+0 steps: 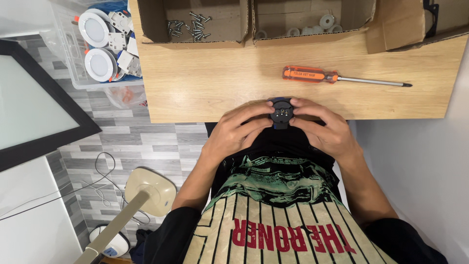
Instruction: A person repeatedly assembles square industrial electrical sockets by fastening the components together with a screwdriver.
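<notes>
Small black round part pinched between both hands at near bench edge; left hand and right hand grip equally close, clenched on it. Orange-handled screwdriver lies beyond part, rightward, long axis along bench.

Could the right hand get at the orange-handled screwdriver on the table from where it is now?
Probably yes. The orange-handled screwdriver lies alone on the wooden table, just beyond the right hand, with nothing between them. But both hands grip a small black round part, so the right would have to let go first.
</notes>
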